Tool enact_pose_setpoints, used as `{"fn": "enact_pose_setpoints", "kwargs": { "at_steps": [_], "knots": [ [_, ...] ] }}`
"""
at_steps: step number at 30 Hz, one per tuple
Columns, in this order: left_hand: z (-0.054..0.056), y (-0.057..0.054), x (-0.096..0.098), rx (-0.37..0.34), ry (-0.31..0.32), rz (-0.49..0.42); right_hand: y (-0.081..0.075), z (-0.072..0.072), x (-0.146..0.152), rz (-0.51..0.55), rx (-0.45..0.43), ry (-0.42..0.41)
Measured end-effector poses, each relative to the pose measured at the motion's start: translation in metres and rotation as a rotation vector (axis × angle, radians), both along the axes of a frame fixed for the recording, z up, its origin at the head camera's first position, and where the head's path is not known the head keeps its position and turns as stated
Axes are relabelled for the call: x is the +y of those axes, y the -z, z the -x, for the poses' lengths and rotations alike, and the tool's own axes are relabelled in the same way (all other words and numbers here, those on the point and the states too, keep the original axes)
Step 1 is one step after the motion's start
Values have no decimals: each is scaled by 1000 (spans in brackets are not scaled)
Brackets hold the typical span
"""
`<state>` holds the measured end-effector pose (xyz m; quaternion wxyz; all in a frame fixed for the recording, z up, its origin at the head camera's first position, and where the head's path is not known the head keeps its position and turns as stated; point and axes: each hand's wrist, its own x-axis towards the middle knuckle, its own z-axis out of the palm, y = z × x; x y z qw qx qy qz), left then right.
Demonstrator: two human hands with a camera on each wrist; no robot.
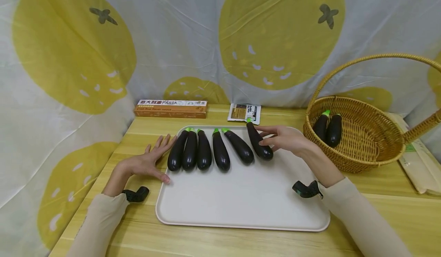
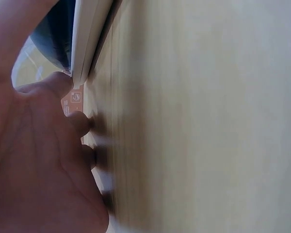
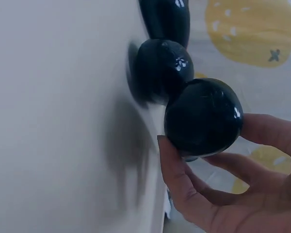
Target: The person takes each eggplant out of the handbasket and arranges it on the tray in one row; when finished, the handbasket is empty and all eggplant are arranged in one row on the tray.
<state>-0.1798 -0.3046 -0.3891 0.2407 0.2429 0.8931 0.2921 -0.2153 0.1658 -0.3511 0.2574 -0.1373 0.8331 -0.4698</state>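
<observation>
At the frame's centre left, the left hand (image 1: 146, 163) spreads its fingers and thumb wide by the rim of the white tray (image 1: 241, 201), holding nothing, just beside the leftmost eggplant (image 1: 177, 151). Above it lies a pasta box (image 1: 170, 111). Five eggplants, that one included, line the tray's upper part; right of them, below a small food packet (image 1: 239, 112), a sixth eggplant (image 1: 258, 142) sits between the part-curled fingers and thumb of the right hand (image 1: 286, 139), which grips its sides. Far right, a wicker basket (image 1: 356, 165) holds two more eggplants (image 1: 333, 130).
</observation>
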Motion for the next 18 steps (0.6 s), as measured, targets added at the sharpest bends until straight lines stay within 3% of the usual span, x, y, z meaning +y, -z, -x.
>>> {"fn": "enact_pose_setpoints", "kwargs": {
  "at_steps": [7, 18],
  "knots": [
    [1, 1, 1, 6, 4, 2, 12, 6, -9, 18, 23, -55],
    [1, 1, 0, 0, -5, 2, 11, -12, -35, -21, 72, -65]
  ]
}}
